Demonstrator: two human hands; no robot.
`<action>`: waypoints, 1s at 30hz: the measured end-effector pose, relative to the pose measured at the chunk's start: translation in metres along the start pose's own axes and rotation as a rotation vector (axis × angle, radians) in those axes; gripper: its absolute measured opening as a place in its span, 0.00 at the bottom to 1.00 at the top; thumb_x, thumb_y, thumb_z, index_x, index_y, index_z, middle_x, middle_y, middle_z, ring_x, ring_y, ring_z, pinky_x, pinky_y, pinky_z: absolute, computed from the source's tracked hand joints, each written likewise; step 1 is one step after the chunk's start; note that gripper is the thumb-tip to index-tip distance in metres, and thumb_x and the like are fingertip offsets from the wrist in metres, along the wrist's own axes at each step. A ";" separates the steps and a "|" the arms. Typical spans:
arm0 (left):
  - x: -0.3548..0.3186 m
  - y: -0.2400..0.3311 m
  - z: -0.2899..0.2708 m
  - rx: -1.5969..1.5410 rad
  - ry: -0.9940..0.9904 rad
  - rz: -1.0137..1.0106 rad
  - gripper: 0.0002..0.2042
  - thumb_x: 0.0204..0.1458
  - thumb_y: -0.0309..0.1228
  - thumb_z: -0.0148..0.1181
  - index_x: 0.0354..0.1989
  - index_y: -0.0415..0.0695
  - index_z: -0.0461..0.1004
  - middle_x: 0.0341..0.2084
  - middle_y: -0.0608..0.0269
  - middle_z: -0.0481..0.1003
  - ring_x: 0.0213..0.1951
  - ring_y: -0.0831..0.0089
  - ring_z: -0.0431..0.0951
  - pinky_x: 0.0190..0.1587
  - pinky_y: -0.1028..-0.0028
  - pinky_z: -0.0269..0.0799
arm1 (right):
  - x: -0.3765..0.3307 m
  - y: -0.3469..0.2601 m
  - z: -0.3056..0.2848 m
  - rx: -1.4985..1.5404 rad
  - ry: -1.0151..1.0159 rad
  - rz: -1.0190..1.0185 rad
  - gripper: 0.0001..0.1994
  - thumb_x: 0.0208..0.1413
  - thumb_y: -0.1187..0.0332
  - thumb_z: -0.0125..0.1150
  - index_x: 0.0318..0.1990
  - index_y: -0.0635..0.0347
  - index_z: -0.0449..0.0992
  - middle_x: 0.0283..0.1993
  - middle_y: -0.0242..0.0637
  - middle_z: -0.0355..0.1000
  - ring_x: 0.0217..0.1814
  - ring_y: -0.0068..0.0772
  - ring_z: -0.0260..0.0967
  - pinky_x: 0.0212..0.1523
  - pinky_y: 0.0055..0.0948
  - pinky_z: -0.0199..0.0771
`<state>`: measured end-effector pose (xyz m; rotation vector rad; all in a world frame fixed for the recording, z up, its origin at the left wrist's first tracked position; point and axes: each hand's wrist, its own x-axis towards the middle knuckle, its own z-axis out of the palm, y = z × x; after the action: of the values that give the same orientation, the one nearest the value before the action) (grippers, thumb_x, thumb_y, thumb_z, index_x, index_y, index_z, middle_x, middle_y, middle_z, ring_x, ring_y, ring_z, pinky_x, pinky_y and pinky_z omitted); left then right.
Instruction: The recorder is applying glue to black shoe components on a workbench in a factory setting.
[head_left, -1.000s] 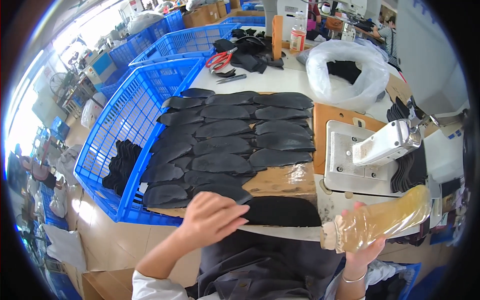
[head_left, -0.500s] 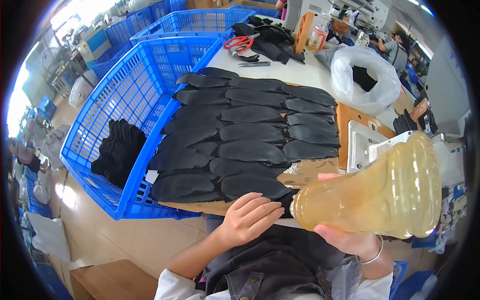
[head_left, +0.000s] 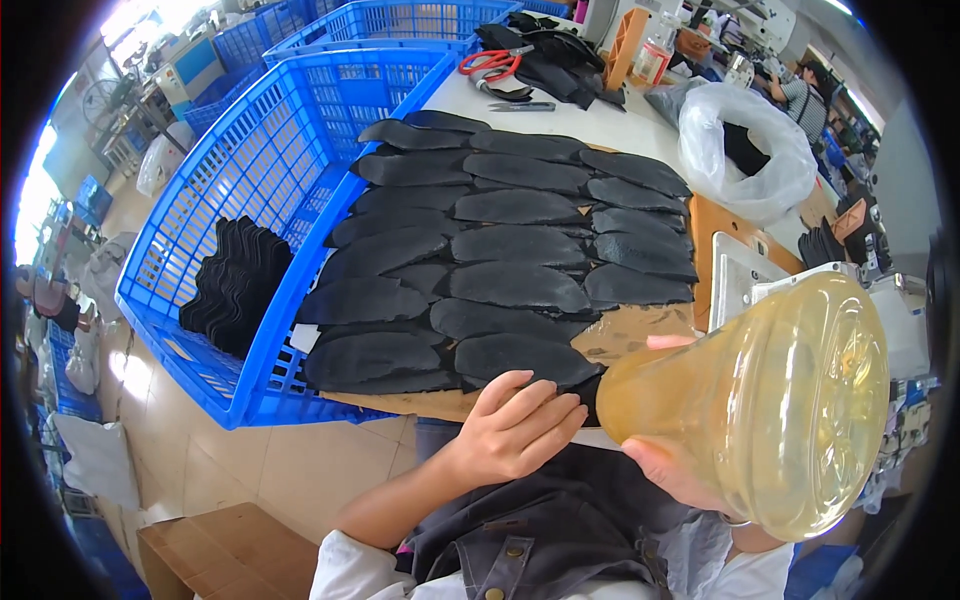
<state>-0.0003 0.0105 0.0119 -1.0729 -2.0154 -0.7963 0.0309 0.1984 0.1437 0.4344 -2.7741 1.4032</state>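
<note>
My right hand (head_left: 680, 475) is wrapped round a large clear plastic bottle (head_left: 760, 400) of yellowish liquid. The bottle lies tipped over, its base up to the right and its narrower end down to the left. Its mouth is hidden. Just left of that end, my left hand (head_left: 525, 428) is closed, its bent fingers against a small dark piece (head_left: 588, 402) at the board's near edge; their grip is partly hidden. Beyond both hands, flat black oval pieces (head_left: 515, 245) lie in overlapping rows on a brown board (head_left: 635, 335).
Left of the board stands a blue plastic basket (head_left: 240, 375) holding a stack of wavy black pieces (head_left: 235, 285). Red-handled pliers (head_left: 490, 62) and small snips (head_left: 522, 106) lie at the back. A plastic bag (head_left: 745, 150) and a machine's metal plate (head_left: 740, 270) are at the right.
The bottle has swung so that more of its base faces me, and its narrower end has shifted slightly right. My left hand has moved a little right and up. The whole view has shifted slightly.
</note>
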 end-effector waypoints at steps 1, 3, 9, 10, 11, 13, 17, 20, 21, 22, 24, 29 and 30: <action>0.000 0.000 0.001 0.010 -0.001 0.009 0.12 0.39 0.27 0.58 0.36 0.44 0.76 0.36 0.68 0.74 0.41 0.72 0.71 0.49 0.67 0.65 | -0.001 0.000 0.000 -0.022 0.016 -0.006 0.33 0.40 0.74 0.69 0.56 0.63 0.60 0.52 0.39 0.64 0.48 0.27 0.66 0.46 0.25 0.69; -0.001 0.001 0.003 0.010 -0.013 0.004 0.12 0.39 0.27 0.58 0.35 0.45 0.76 0.36 0.68 0.74 0.41 0.72 0.71 0.49 0.67 0.64 | -0.007 0.016 0.000 0.005 0.090 -0.020 0.33 0.40 0.73 0.69 0.56 0.63 0.60 0.52 0.39 0.64 0.48 0.28 0.66 0.47 0.26 0.69; -0.001 0.002 0.006 0.024 0.018 -0.003 0.09 0.39 0.28 0.63 0.32 0.46 0.78 0.32 0.68 0.78 0.37 0.71 0.73 0.49 0.67 0.63 | -0.036 0.039 -0.027 -0.392 0.224 -0.066 0.31 0.41 0.71 0.67 0.55 0.64 0.60 0.54 0.42 0.63 0.51 0.33 0.64 0.51 0.31 0.67; 0.000 0.002 0.007 0.020 0.011 -0.007 0.09 0.39 0.27 0.61 0.32 0.46 0.78 0.33 0.69 0.77 0.38 0.72 0.73 0.49 0.67 0.63 | -0.047 0.048 -0.032 0.004 0.341 0.000 0.31 0.42 0.71 0.67 0.55 0.64 0.60 0.54 0.43 0.63 0.51 0.33 0.64 0.52 0.31 0.66; 0.001 0.003 0.005 0.024 -0.001 -0.017 0.10 0.39 0.26 0.60 0.33 0.45 0.77 0.33 0.69 0.76 0.39 0.73 0.72 0.49 0.67 0.64 | -0.057 0.049 -0.040 -0.105 0.325 0.048 0.31 0.42 0.72 0.66 0.55 0.65 0.60 0.55 0.44 0.62 0.52 0.33 0.64 0.52 0.32 0.66; 0.002 0.002 0.003 0.018 -0.002 -0.018 0.10 0.38 0.26 0.60 0.33 0.45 0.77 0.33 0.69 0.76 0.38 0.73 0.73 0.49 0.67 0.64 | -0.076 0.053 -0.048 -0.136 0.427 0.107 0.31 0.41 0.72 0.66 0.55 0.65 0.60 0.54 0.45 0.63 0.52 0.33 0.65 0.52 0.32 0.67; 0.002 0.002 0.004 0.016 0.001 -0.021 0.09 0.37 0.26 0.61 0.31 0.46 0.77 0.31 0.69 0.77 0.37 0.72 0.73 0.49 0.67 0.62 | -0.090 0.054 -0.056 0.049 0.523 -0.040 0.36 0.45 0.70 0.66 0.62 0.65 0.54 0.59 0.45 0.59 0.57 0.38 0.62 0.55 0.37 0.66; 0.001 0.002 0.004 0.022 0.013 -0.007 0.09 0.37 0.26 0.63 0.30 0.48 0.77 0.30 0.71 0.78 0.36 0.72 0.73 0.49 0.67 0.62 | -0.085 0.048 -0.055 -0.010 0.494 -0.030 0.36 0.45 0.70 0.66 0.61 0.65 0.55 0.59 0.45 0.60 0.57 0.38 0.62 0.55 0.36 0.66; 0.001 0.002 0.002 0.034 -0.004 -0.011 0.10 0.37 0.27 0.61 0.31 0.47 0.77 0.31 0.70 0.77 0.36 0.72 0.73 0.49 0.67 0.62 | -0.083 0.045 -0.054 -0.042 0.475 -0.023 0.36 0.44 0.69 0.66 0.61 0.65 0.55 0.59 0.46 0.60 0.57 0.38 0.62 0.55 0.36 0.67; 0.004 0.003 0.004 0.037 -0.009 -0.008 0.11 0.36 0.28 0.59 0.32 0.46 0.77 0.32 0.69 0.77 0.37 0.72 0.73 0.49 0.67 0.62 | -0.084 0.039 -0.055 -0.087 0.465 -0.017 0.36 0.44 0.69 0.66 0.61 0.65 0.55 0.58 0.46 0.60 0.57 0.38 0.62 0.54 0.36 0.67; -0.008 0.007 0.010 -0.049 -0.077 -0.129 0.11 0.36 0.28 0.59 0.32 0.46 0.77 0.32 0.69 0.77 0.37 0.72 0.73 0.49 0.66 0.62 | -0.083 0.028 -0.057 -0.157 0.434 -0.007 0.36 0.44 0.68 0.66 0.60 0.65 0.56 0.58 0.47 0.60 0.57 0.38 0.62 0.54 0.35 0.67; 0.017 0.010 -0.006 0.031 -0.056 -0.050 0.11 0.35 0.27 0.61 0.32 0.47 0.77 0.31 0.70 0.76 0.37 0.72 0.72 0.50 0.66 0.62 | -0.074 0.016 -0.050 -0.314 0.285 0.051 0.35 0.43 0.66 0.67 0.59 0.64 0.57 0.57 0.48 0.61 0.57 0.38 0.62 0.54 0.34 0.67; 0.016 0.009 -0.003 0.061 -0.070 -0.012 0.11 0.35 0.26 0.61 0.32 0.47 0.77 0.31 0.70 0.76 0.37 0.72 0.72 0.50 0.65 0.62 | -0.075 0.012 -0.050 -0.351 0.258 0.064 0.35 0.43 0.65 0.67 0.59 0.64 0.58 0.57 0.48 0.61 0.57 0.38 0.62 0.53 0.34 0.67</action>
<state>0.0022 0.0192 0.0281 -1.0683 -2.0932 -0.7073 0.0937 0.2627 0.1547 0.1443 -2.7537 0.8748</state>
